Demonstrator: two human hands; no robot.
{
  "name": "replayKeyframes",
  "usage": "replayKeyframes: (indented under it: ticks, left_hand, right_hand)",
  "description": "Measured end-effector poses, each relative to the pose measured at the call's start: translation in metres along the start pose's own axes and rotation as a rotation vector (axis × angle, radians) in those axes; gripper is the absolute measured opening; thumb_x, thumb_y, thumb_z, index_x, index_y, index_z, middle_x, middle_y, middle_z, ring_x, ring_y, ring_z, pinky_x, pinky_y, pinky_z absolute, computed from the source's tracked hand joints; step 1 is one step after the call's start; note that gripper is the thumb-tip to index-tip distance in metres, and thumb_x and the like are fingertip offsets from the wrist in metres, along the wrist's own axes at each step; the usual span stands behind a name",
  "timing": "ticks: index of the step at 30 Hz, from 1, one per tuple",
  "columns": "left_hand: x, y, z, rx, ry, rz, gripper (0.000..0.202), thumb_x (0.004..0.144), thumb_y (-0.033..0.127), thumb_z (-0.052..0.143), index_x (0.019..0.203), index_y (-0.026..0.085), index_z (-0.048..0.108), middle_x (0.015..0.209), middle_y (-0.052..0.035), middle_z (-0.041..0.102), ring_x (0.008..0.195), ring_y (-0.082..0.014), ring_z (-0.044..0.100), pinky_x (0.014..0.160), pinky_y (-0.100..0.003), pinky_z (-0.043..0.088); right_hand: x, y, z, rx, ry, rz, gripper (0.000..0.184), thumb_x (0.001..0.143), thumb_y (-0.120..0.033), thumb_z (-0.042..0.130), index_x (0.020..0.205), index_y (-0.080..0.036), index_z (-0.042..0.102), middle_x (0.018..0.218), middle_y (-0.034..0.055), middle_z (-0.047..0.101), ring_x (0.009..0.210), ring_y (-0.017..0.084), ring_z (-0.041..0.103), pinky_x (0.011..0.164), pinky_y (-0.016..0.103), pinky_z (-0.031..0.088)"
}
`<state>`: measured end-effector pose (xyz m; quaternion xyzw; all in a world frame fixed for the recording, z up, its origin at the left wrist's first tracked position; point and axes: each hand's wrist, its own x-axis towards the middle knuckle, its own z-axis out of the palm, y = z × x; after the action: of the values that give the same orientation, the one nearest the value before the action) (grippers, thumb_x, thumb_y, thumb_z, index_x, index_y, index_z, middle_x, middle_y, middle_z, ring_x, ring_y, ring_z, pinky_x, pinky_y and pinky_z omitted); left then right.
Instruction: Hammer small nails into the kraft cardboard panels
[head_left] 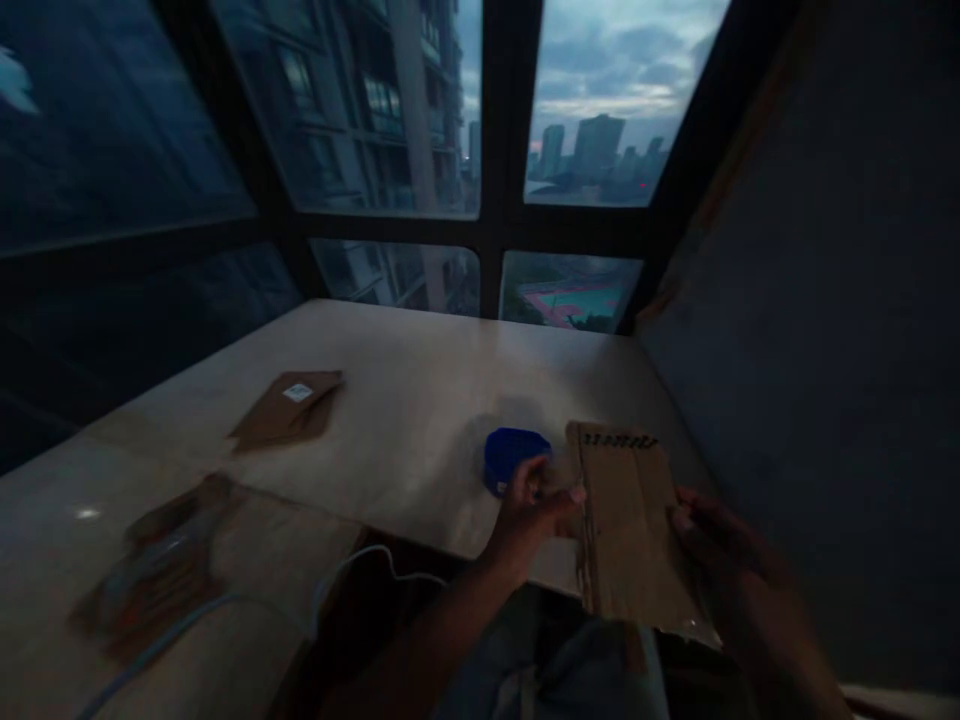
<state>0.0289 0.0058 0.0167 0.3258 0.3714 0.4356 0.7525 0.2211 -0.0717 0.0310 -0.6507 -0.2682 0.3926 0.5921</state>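
A flat brown piece of cardboard, with a row of dark print along its top edge, is tilted up over the table's front edge. My right hand grips its right side, thumb on the near face. At the opposite side, my left hand has its thumb tip at the cardboard's edge and its other fingers apart and slightly curled, not wrapped round it. Just behind those fingers sits a small blue round container or roll, partly hidden by them; which of the two I cannot tell.
Folded brown cardboard with a white label lies left on the pale table. Nearer, a blurred brown packet with clear plastic lies beside a pale cable trailing over the edge. Windows stand behind, a wall at right.
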Motion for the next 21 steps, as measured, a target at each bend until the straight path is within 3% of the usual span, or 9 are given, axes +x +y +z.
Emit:
replayKeyframes:
  ticks: [3,6,8,11,15,21]
  left_hand:
    - [-0.021,0.028,-0.066,-0.025,0.146,0.052,0.082,0.055,0.039,0.089,0.125,0.018,0.052,0.121,-0.0167,0.065,0.101,-0.0316,0.068,0.07,-0.035,0.057]
    - [-0.048,0.051,-0.139,0.03,0.369,0.103,0.075,0.051,0.037,0.091,0.114,0.013,0.058,0.1,-0.013,0.073,0.087,-0.0284,0.071,0.073,-0.036,0.056]
    - [-0.067,0.064,-0.183,0.038,0.469,0.141,0.066,0.052,0.038,0.09,0.106,0.013,0.061,0.093,-0.0108,0.075,0.082,-0.0274,0.072,0.072,-0.036,0.056]
    - [-0.095,0.08,-0.234,0.041,0.607,0.18,0.059,0.05,0.04,0.09,0.096,0.013,0.064,0.086,-0.0089,0.075,0.077,-0.0261,0.072,0.07,-0.036,0.057]
    - [-0.116,0.088,-0.273,0.07,0.838,0.201,0.053,0.051,0.039,0.089,0.092,0.015,0.064,0.084,-0.0064,0.074,0.071,-0.022,0.071,0.059,-0.029,0.055]
    - [-0.119,0.08,-0.299,0.108,0.951,0.085,0.048,0.058,0.04,0.085,0.094,0.016,0.063,0.083,-0.0064,0.073,0.067,-0.0206,0.069,0.052,-0.026,0.052]
  right_hand:
    - [-0.012,0.009,0.073,0.018,-0.278,0.003,0.051,0.068,-0.052,0.077,0.108,-0.021,0.068,0.107,0.01,0.072,0.089,0.025,0.07,0.069,0.031,0.057]
    - [-0.024,0.029,0.155,-0.062,-0.555,-0.048,0.047,0.072,-0.052,0.071,0.105,-0.018,0.066,0.095,0.0099,0.072,0.087,0.026,0.069,0.073,0.035,0.057]
    - [-0.028,0.046,0.208,-0.217,-0.702,-0.2,0.044,0.078,-0.052,0.06,0.105,-0.017,0.063,0.09,0.0105,0.071,0.085,0.026,0.069,0.071,0.036,0.056]
    - [-0.029,0.067,0.276,-0.316,-0.808,-0.291,0.039,0.077,-0.049,0.056,0.095,-0.015,0.063,0.08,0.0101,0.069,0.072,0.026,0.067,0.061,0.037,0.055]
    - [-0.032,0.075,0.343,-0.455,-0.85,-0.509,0.029,0.084,-0.037,0.052,0.099,-0.014,0.063,0.084,0.0094,0.066,0.079,0.023,0.064,0.077,0.041,0.052]
    - [-0.042,0.062,0.41,-0.67,-1.14,-0.893,0.038,0.089,-0.03,0.063,0.124,-0.015,0.062,0.118,0.0152,0.059,0.111,0.026,0.055,0.097,0.041,0.045]
